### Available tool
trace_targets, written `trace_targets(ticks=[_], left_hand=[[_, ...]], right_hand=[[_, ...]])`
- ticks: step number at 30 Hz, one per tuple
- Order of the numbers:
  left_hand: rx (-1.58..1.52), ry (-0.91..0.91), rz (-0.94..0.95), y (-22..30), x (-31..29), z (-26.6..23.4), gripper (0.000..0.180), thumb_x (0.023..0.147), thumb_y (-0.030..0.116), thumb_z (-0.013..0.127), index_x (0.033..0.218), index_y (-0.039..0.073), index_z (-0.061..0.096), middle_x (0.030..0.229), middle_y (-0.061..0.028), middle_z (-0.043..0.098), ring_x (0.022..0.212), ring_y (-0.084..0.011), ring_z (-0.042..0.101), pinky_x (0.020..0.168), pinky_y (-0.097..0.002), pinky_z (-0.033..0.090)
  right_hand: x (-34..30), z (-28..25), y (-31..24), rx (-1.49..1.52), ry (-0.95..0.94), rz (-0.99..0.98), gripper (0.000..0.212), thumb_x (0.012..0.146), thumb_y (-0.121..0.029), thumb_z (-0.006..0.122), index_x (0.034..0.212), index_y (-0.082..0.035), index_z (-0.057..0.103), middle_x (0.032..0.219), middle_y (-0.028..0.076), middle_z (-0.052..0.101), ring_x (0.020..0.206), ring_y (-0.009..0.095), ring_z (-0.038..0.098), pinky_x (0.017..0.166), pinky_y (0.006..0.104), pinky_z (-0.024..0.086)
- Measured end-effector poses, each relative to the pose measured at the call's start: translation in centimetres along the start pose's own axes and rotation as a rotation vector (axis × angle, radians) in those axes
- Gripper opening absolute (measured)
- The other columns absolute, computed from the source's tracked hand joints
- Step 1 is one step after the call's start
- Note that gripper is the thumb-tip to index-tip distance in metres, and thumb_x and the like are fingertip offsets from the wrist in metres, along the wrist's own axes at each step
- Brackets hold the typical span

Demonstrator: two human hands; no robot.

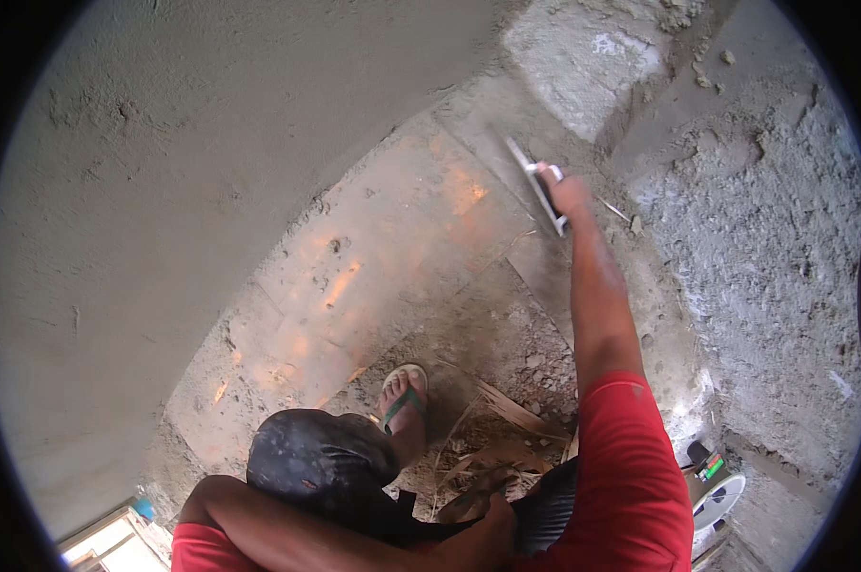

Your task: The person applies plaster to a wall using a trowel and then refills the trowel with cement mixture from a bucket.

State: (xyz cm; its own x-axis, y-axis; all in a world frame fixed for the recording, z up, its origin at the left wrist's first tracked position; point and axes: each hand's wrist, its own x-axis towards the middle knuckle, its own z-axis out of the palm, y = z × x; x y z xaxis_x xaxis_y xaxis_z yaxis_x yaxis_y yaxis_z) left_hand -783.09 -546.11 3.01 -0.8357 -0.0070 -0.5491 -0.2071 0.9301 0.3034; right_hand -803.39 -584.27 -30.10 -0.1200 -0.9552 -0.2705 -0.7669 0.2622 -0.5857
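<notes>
My right hand [572, 196] is closed round the handle of a plastering trowel [536, 189], at the end of an outstretched arm. The trowel's long, thin blade appears edge-on and slightly blurred, over or against the grey, mortar-smeared surface at upper centre right; contact cannot be made out. My left forearm lies across my lap. At its end, my left hand [491, 534] rests low in the middle by my leg, its fingers mostly hidden.
A smooth grey plastered wall [183, 162] fills the left. Dusty boards [392, 229] lie along its foot. Rough mortar [764, 219] covers the right side. My sandalled foot [404, 396] stands near rubble and dry leaf strips [516, 410]. A round white object [718, 502] sits at lower right.
</notes>
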Motion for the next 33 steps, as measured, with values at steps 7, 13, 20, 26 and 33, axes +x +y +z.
trace_targets(ticks=[7, 13, 20, 26, 33], left_hand=[[0.119, 0.081, -0.033, -0.6, -1.8, 0.0, 0.031, 0.085, 0.021, 0.049, 0.095, 0.001, 0.071, 0.090, -0.0204, 0.065, 0.087, -0.0330, 0.057, 0.084, -0.0512, 0.039], [0.009, 0.077, -0.067, -2.1, -1.2, 0.4, 0.031, 0.084, 0.021, 0.051, 0.099, 0.000, 0.069, 0.095, -0.0212, 0.063, 0.091, -0.0338, 0.056, 0.086, -0.0513, 0.039], [-0.068, 0.088, -0.115, -3.2, -1.6, 0.7, 0.033, 0.084, 0.021, 0.052, 0.105, -0.001, 0.065, 0.100, -0.0224, 0.062, 0.095, -0.0350, 0.055, 0.088, -0.0515, 0.039], [0.003, 0.083, -0.089, -4.5, -0.2, 0.1, 0.036, 0.083, 0.021, 0.053, 0.110, -0.002, 0.062, 0.105, -0.0233, 0.060, 0.099, -0.0360, 0.055, 0.090, -0.0516, 0.038], [-0.168, 0.098, -0.164, -4.9, 0.9, -0.2, 0.041, 0.083, 0.021, 0.055, 0.115, -0.003, 0.059, 0.111, -0.0245, 0.058, 0.104, -0.0371, 0.054, 0.093, -0.0518, 0.038]], right_hand=[[-0.8, 1.5, -4.6, 0.024, 0.010, -0.060, 0.076, 0.081, -0.071, 0.052, 0.114, -0.003, 0.067, 0.115, 0.026, 0.063, 0.110, 0.039, 0.060, 0.094, 0.0464, 0.045], [5.4, 4.1, -8.9, -0.123, 0.037, -0.049, 0.081, 0.085, -0.072, 0.042, 0.113, 0.000, 0.065, 0.117, 0.028, 0.061, 0.112, 0.042, 0.058, 0.095, 0.0477, 0.045], [2.9, 2.4, -5.2, 0.059, 0.172, 0.173, 0.086, 0.090, -0.069, 0.033, 0.112, 0.009, 0.062, 0.117, 0.033, 0.058, 0.114, 0.045, 0.055, 0.097, 0.0483, 0.043], [8.0, 6.3, -10.6, 0.164, 0.209, 0.195, 0.073, 0.093, -0.059, 0.039, 0.113, 0.006, 0.063, 0.118, 0.030, 0.059, 0.115, 0.042, 0.056, 0.097, 0.0470, 0.043], [0.4, 4.8, -3.6, 0.309, 0.273, 0.443, 0.076, 0.093, -0.062, 0.034, 0.113, 0.006, 0.061, 0.116, 0.030, 0.060, 0.113, 0.044, 0.056, 0.096, 0.0496, 0.043]])
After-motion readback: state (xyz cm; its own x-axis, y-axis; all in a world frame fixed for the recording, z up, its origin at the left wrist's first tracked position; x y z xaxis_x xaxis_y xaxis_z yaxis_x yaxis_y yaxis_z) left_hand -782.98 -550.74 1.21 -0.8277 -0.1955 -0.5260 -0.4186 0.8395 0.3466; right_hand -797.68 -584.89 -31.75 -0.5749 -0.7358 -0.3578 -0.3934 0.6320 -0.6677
